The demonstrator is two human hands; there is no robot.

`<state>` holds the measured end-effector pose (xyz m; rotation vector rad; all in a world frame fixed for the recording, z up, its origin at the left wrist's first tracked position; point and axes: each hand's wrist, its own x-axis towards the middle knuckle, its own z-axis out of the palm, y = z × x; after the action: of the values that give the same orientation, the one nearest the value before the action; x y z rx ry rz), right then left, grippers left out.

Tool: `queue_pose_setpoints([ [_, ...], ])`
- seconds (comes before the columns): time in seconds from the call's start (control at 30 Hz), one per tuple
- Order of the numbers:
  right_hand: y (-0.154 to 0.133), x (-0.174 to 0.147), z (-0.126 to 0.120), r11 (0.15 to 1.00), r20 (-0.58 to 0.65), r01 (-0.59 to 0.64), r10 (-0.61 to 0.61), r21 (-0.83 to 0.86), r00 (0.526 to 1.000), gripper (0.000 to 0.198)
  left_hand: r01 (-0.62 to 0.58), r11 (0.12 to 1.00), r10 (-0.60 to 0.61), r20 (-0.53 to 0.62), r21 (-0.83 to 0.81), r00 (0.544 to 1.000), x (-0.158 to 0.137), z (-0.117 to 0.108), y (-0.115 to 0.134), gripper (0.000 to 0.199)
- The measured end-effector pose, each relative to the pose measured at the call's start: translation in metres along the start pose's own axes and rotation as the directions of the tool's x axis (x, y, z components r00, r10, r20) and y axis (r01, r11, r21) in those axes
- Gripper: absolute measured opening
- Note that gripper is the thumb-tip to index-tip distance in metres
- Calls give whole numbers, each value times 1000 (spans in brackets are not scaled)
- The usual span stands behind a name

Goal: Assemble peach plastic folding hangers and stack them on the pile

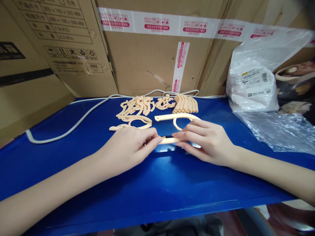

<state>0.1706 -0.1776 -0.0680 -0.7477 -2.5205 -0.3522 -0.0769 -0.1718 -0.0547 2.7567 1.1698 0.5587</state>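
My left hand (134, 142) and my right hand (209, 141) meet near the middle of the blue table (157, 186). Between them they pinch a short, pale cream strip (169, 141), held level, one end in each set of fingertips. Its ends are hidden by the fingers. Just beyond my right hand lies a long curved cream piece (172, 116) with a small hole at one end, and a rounded loop (176, 124) shows below it. Looped cream pieces (140, 118) lie behind my left hand.
Toward the back sit a heap of wavy cream pieces (139, 105), a few hooked ones (165, 102) and a neat row of curved pieces (186, 103). A white cable (81, 123) runs behind. Cardboard boxes (157, 59) wall the back; plastic-wrapped goods (253, 85) stand right.
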Motion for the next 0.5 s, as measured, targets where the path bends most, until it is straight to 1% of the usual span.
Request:
queue_pose_setpoints([
  [0.1, 5, 1, -5, 999, -83, -36, 33, -36, 996, 22, 15, 1000, -15, 7, -3, 1000, 1, -3, -6, 34],
  [0.2, 13, 1, -6, 995, -100, -71, 64, -69, 993, 22, 26, 1000, -26, 32, -7, 999, 2, -3, -8, 34],
  [0.3, 22, 0, -2, 990, -76, -133, 129, -47, 989, 24, 19, 1000, -20, 51, 18, 999, 1, -3, -6, 35],
  [0.37, 27, -1, 1, 987, -41, -160, 159, -21, 986, 24, -10, 999, 7, 46, 53, 999, 1, -3, -5, 35],
  [0.5, 31, -1, 5, 985, 21, -172, 172, 9, 985, 25, -130, 975, 124, 44, 181, 991, -1, -3, -5, 36],
])
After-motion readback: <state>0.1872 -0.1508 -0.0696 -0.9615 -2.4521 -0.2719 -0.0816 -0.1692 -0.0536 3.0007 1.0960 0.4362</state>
